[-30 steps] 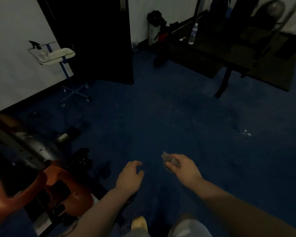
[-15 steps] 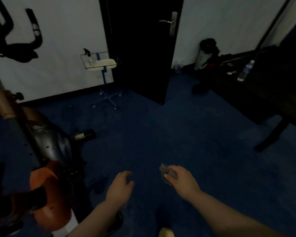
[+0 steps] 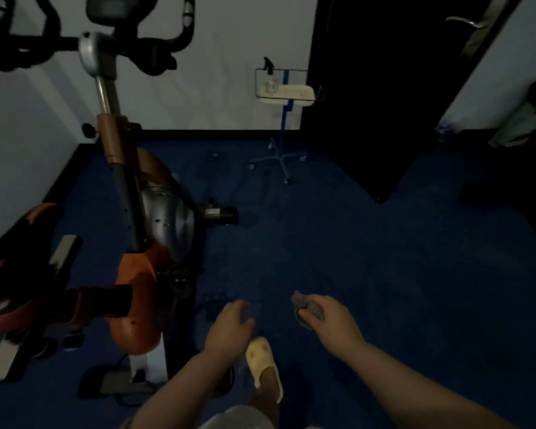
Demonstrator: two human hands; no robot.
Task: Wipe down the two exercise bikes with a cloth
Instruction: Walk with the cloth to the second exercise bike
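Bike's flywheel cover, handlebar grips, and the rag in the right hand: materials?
Flywheel cover: looks like moulded plastic, silver-grey, dull sheen, small screw holes.
Handlebar grips: probably foam, matte black, thick and lumpy.
Cloth: soft woven or knit fabric, grey, bunched into folds in the right hand. Dim light leaves the weave unclear.

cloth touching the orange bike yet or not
Apart. In the head view the cloth is bunched in the right hand over bare blue carpet, with a wide stretch of floor between it and the orange bike to the left.
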